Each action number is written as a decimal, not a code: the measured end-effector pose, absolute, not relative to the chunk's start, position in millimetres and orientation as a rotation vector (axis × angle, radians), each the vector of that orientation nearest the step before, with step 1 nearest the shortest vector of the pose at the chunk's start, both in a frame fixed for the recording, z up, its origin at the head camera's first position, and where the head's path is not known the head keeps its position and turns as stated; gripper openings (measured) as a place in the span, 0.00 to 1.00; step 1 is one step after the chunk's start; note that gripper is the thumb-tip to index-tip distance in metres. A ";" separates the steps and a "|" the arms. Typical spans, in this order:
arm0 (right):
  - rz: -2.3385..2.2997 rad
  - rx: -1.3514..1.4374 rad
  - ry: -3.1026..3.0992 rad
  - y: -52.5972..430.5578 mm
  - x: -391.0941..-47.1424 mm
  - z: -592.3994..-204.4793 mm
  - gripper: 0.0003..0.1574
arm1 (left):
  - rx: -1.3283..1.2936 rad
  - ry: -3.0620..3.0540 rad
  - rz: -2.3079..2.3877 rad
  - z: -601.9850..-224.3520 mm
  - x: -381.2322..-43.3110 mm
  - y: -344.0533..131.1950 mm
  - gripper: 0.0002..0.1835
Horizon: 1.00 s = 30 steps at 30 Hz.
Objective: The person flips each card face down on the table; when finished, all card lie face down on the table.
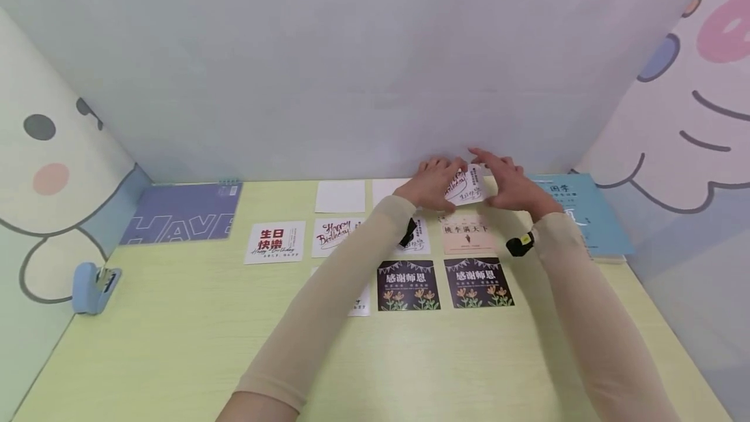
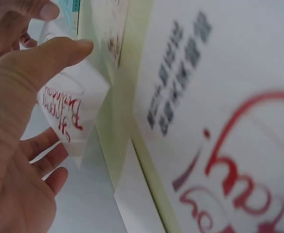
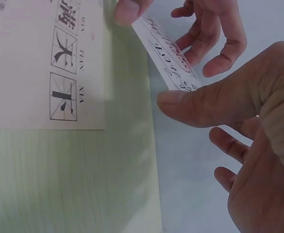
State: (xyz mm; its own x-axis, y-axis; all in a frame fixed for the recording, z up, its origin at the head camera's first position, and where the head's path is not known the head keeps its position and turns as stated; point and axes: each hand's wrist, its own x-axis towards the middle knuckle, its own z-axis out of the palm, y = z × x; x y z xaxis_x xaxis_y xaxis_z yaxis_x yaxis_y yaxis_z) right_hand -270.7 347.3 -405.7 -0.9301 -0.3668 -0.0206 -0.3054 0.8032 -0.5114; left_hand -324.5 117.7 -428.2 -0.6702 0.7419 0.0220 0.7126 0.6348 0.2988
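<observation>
Both hands hold a white birthday card (image 1: 469, 186) with red "Happy Birthday" lettering, tilted up near the back edge of the table. My left hand (image 1: 436, 182) grips its left side, the thumb (image 2: 67, 51) in front and fingers behind. At the opposite side, my right hand (image 1: 512, 187) has its thumb (image 3: 181, 104) against the card's edge and its other fingers spread beyond it. Just in front of the held card lies a pink card (image 1: 469, 239) with black characters. Another birthday card (image 2: 219, 121) lies under the left wrist, partly hidden by the sleeve.
Two dark flowered cards (image 1: 408, 285) (image 1: 479, 282) lie nearer. Left are a red-lettered card (image 1: 274, 242), another birthday card (image 1: 336, 234) and a blank white card (image 1: 340, 196). A purple notebook (image 1: 181, 213), light-blue hole punch (image 1: 90, 288) and blue book (image 1: 586, 213) flank them. A wall (image 1: 351, 83) stands behind.
</observation>
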 end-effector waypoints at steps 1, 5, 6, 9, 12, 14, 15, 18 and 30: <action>-0.801 -0.538 2.867 347.4 -270.2 -404.0 0.73 | 1.238 2.760 0.432 -428.4 -324.0 119.2 0.52; -0.890 -0.534 2.873 349.3 -268.5 -399.0 0.75 | 1.241 2.815 0.441 -426.8 -321.1 122.4 0.56; -0.920 -0.526 2.877 350.9 -268.3 -398.9 0.76 | 1.241 2.820 0.453 -426.2 -320.5 123.0 0.57; -1.047 -0.461 2.847 354.8 -266.0 -399.5 0.77 | 1.250 2.810 0.524 -424.5 -318.1 124.5 0.60; -1.193 -0.380 2.766 357.4 -263.3 -401.9 0.75 | 1.246 2.783 0.630 -423.1 -315.9 125.7 0.59; -1.263 -0.330 2.705 358.2 -261.4 -404.1 0.73 | 1.226 2.760 0.719 -421.9 -314.4 125.9 0.55; -1.297 -0.318 2.679 358.4 -260.4 -405.5 0.71 | 1.215 2.744 0.776 -421.3 -313.9 125.8 0.54; -1.339 -0.310 2.647 359.4 -258.9 -410.4 0.66 | 1.192 2.681 0.961 -420.0 -313.5 125.7 0.49; -1.249 -0.271 2.537 359.0 -260.5 -422.0 0.61 | 1.146 2.500 1.466 -415.6 -319.1 116.3 0.33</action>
